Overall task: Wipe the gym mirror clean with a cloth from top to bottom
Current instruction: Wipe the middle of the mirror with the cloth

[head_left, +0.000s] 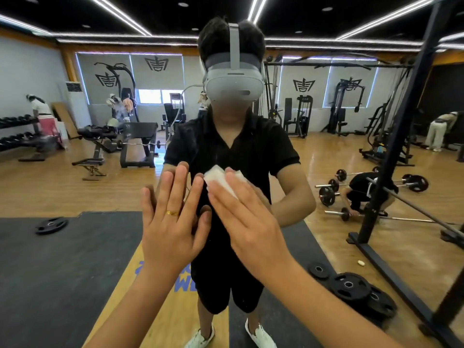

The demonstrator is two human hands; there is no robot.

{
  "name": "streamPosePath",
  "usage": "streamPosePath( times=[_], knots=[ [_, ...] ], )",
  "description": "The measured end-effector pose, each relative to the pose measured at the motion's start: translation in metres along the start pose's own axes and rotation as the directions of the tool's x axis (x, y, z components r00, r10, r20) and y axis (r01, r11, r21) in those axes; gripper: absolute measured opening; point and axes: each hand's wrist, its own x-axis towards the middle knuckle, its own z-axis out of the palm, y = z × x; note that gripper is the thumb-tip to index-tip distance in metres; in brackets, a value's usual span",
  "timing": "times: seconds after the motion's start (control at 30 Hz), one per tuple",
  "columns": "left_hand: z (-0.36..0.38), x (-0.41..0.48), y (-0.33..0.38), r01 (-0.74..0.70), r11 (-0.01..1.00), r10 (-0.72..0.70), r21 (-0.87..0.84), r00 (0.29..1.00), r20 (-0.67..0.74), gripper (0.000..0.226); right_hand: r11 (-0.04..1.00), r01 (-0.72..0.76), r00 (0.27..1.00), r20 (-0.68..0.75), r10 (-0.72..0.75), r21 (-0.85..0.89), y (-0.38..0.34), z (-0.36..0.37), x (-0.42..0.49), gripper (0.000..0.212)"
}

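The gym mirror fills the whole view and reflects me in black clothes and a headset. My right hand lies flat against the glass at chest height, its straight fingers pressing a small white cloth onto the mirror. The cloth shows above and to the left of the fingertips. My left hand, with a gold ring on one finger, rests flat on the glass just left of the right hand, fingers spread and straight, holding nothing.
A black rack frame stands close at the right. The reflection shows benches, dumbbell racks, barbells, weight plates on the wooden floor, black mats, and several other people around the gym.
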Motion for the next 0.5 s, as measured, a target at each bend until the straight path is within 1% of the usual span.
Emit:
streamPosePath(
  times=[0.03, 0.1, 0.17, 0.23, 0.33, 0.4, 0.5],
  knots=[
    [0.0, 0.0, 0.0, 0.001, 1.0, -0.001, 0.004, 1.0, -0.001, 0.067, 0.999, 0.035, 0.999, 0.009, -0.035, -0.008, 0.005, -0.005, -0.001, 0.034],
    [0.0, 0.001, 0.0, 0.011, 1.0, -0.011, 0.002, 1.0, 0.006, 0.066, 0.999, 0.041, 0.999, -0.011, -0.041, -0.035, 0.014, -0.013, 0.011, 0.035],
    [-0.001, 0.001, 0.001, 0.014, 1.0, -0.014, -0.015, 1.0, 0.006, 0.064, 0.999, -0.014, 0.998, -0.066, 0.011, -0.049, 0.022, -0.019, 0.035, 0.037],
    [-0.002, 0.002, 0.001, 0.01, 1.0, -0.01, -0.022, 1.0, 0.011, 0.062, 0.994, -0.094, 0.987, -0.139, 0.085, -0.061, 0.027, -0.02, 0.058, 0.043],
    [-0.004, 0.003, 0.0, 0.008, 0.999, -0.007, -0.034, 1.0, 0.018, 0.062, 0.985, -0.169, 0.966, -0.203, 0.159, -0.031, 0.022, -0.012, 0.065, 0.045],
    [-0.006, 0.004, 0.001, 0.014, 0.999, -0.013, -0.04, 1.0, 0.016, 0.062, 0.979, -0.204, 0.964, -0.174, 0.2, -0.005, 0.008, -0.003, 0.039, 0.043],
    [-0.008, 0.005, 0.001, 0.025, 0.997, -0.024, -0.068, 0.999, 0.028, 0.061, 0.977, -0.213, 0.974, -0.076, 0.212, -0.003, -0.015, 0.009, -0.02, 0.039]
  ],
)
